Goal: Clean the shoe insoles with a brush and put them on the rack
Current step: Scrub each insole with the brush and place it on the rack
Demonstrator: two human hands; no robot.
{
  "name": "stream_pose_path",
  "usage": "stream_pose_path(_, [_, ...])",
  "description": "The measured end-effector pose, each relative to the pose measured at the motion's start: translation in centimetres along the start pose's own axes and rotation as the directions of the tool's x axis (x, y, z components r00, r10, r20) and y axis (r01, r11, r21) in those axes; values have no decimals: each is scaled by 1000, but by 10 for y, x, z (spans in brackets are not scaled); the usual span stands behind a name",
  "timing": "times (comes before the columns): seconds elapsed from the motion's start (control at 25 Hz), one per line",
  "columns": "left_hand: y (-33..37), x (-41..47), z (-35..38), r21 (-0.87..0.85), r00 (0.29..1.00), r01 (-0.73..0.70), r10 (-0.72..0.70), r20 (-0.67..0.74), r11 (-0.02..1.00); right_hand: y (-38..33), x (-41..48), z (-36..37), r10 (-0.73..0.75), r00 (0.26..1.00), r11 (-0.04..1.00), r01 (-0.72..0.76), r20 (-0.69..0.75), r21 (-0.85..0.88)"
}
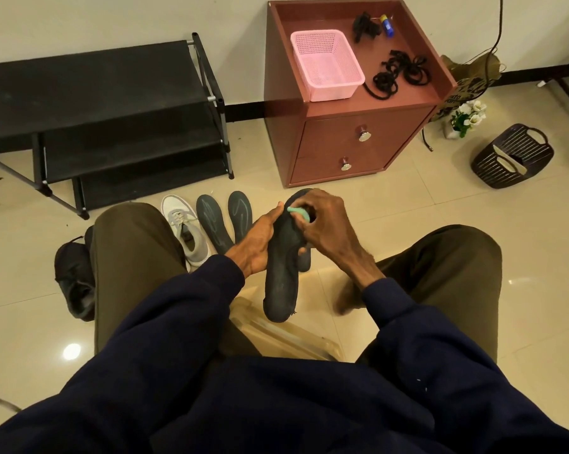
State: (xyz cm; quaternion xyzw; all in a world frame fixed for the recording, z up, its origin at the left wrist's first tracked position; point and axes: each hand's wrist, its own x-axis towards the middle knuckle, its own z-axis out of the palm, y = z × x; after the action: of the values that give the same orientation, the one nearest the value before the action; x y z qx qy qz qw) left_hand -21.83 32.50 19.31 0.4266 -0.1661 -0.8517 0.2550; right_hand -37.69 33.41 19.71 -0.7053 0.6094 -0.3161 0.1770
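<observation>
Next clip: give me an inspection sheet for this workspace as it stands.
Surface: glossy tiled floor.
Job's things: insole held between the knees; green brush at its toe end; two insoles on the floor beside a grey shoe; black rack against the wall.
Clutter: black shoe; pink basket and black laces on the cabinet; dark basket; flowers.
Hands: left hand grips the insole; right hand grips the brush.
Cables: one cable hangs down the wall.
Surroundings: white wall.
</observation>
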Motion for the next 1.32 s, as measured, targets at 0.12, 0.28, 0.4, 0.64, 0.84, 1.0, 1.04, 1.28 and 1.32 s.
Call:
stream_pose_path(0.12, [-1,-2,2,20,997,37,-38,72,999,21,10,-9,139,980,986,-150,-143,-69])
stream_pose_path(0.28, [0,-3,3,30,996,45,-48,77,999,16,8,-19,212,957,977,-204,-198,60])
stream_pose_path(0.4, [-1,-1,4,32,999,19,-21,47,999,-1,5,-6,98,994,994,-95,-53,61])
stream_pose_path(0.64, [-2,1,0,19,994,40,-42,103,999,29,7,-24,249,944,965,-261,-218,-26])
stream_pose_path(0.84, [-2,2,5,-23,995,40,-38,94,999,8,6,-11,55,996,998,-55,-63,-4])
stream_pose_path(1.0, [-2,4,0,7,993,55,-56,102,998,30,7,-14,140,975,981,-161,-174,-109])
stream_pose_path(1.04, [-1,5,-1,14,993,50,-51,104,999,31,6,-16,151,968,983,-169,-203,-74])
stream_pose_path(1.28, [-3,14,-8,47,1000,-8,9,-21,999,-8,-3,7,60,998,998,-60,-31,1])
stream_pose_path(1.32, [-1,14,-11,62,998,-20,23,-50,998,-14,-6,6,31,997,999,-33,64,25])
